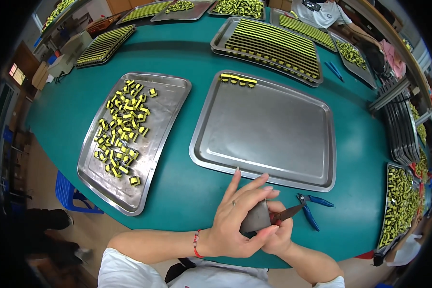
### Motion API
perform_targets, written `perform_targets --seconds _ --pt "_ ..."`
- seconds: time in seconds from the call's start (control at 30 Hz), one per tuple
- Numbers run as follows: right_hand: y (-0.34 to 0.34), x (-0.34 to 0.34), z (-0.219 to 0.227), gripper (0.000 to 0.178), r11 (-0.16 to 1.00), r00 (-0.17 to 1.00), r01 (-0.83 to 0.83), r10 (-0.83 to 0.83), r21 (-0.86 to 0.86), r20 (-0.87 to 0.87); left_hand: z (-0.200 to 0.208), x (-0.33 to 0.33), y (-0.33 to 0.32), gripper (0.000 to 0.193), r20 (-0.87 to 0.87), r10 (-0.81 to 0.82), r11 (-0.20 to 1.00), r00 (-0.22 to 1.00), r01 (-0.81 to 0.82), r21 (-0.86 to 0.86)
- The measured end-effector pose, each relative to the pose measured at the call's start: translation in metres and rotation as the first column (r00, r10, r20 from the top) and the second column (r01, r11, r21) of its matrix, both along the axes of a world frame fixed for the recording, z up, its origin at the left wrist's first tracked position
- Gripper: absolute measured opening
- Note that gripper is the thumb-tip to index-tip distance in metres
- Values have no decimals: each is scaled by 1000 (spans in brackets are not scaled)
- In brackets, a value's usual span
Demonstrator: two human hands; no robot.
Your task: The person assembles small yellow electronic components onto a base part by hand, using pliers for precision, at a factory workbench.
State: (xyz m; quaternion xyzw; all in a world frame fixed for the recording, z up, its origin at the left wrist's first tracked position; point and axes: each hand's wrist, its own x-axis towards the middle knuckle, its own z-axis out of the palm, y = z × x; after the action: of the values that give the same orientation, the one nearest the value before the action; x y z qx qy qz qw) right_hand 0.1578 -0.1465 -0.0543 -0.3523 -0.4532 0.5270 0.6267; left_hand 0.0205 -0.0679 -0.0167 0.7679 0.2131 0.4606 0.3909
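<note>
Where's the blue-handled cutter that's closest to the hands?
In the head view, the blue-handled cutter lies on the green table, just right of the person's right hand and below the middle tray's near edge.

Green tabletop (177,60), pale floor (97,231); blue plastic stool (68,192) by left edge; shelf (57,36) upper left.

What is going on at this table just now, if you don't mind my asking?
A person's left hand holds a dark grey object, with the right hand close against it and a dark pointed strip sticking out; what these two things are is unclear. Beyond the hands, a metal tray holds a short row of yellow-and-black parts near its far left corner. Another tray, to the left, holds a loose scatter of similar parts. Blue-handled cutters lie open beside the right hand.
</note>
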Motion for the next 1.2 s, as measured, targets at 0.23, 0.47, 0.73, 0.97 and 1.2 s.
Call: perform_targets --seconds 0.23,0.47,0.73,0.97,1.2 --pt "-1 0 -8 32 993 994 65 -74 100 81 -6 -2 -2 60 33 -40 998 999 42 -48" --pt "2 2 -5 27 982 960 129 -159 137 233 -4 -3 0 58 31 -87 994 996 88 -64" --pt "3 4 -2 29 994 974 71 -87 81 210 2 -3 -1 63 -42 -32 999 999 31 -28" --pt "12 5 3 32 969 921 152 -211 196 328 -3 -6 8 55 -143 -75 997 987 77 5" --pt "13 0 11 32 962 903 182 -246 206 351 -12 0 1 53 127 -158 956 979 184 -230"
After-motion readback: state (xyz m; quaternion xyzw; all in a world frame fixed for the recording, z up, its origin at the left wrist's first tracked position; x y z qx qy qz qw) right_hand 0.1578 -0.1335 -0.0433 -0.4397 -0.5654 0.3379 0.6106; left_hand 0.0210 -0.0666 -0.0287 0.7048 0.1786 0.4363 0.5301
